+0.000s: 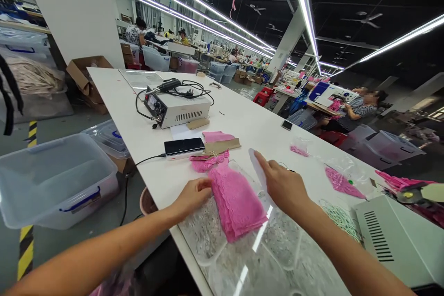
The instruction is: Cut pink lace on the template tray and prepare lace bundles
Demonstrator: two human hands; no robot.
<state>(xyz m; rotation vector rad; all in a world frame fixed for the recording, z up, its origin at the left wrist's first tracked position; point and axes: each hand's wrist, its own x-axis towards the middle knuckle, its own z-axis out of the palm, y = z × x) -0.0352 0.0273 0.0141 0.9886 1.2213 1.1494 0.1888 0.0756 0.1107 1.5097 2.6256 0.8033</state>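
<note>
A stack of pink lace fabric [237, 201] lies on a clear sheet over the white table. At its upper left edge is my left hand [197, 194], fingers curled together against the fabric; whether they pinch a layer is hidden. My right hand [282, 185], to the right of the stack, grips a thin whitish translucent piece [258, 169] that points up and left. A gathered pink piece [208, 162] with thin strings sits just beyond the stack. Behind it are brown card strips [222, 146] and another pink piece [218, 136].
A phone [183, 147], a grey device box [183, 110] with cables and a small black object [286, 125] are farther back. Bagged pink pieces [342, 182] and a second grey box [388, 236] stand right. A plastic bin [55, 175] is at left; people work beyond.
</note>
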